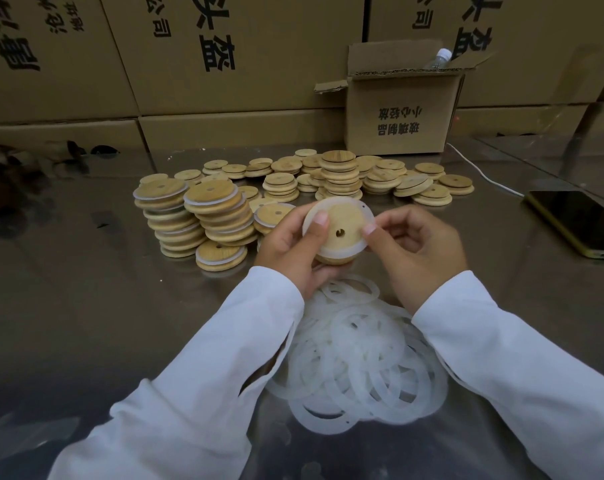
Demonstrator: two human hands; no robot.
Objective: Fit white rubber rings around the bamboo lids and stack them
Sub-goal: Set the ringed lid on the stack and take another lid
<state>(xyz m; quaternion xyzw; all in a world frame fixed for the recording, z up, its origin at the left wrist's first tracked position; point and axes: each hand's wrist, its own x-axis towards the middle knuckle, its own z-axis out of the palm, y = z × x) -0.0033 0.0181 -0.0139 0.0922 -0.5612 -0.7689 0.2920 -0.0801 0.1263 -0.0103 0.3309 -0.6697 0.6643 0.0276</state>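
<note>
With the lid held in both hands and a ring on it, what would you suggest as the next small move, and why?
Probably slide both thumbs round the rim, pressing the white ring down evenly. The left hand and right hand grip the bamboo lid, and the ring looks wider along the near edge than the left, so it seems unevenly seated.

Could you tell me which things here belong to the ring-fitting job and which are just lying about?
Job: bamboo lid gripped by left hand, white ring pinched by right hand, loose rings pile, ringed stacks, bare lids.
Lying about: phone, white cable, small open carton, bottle inside it.
</note>
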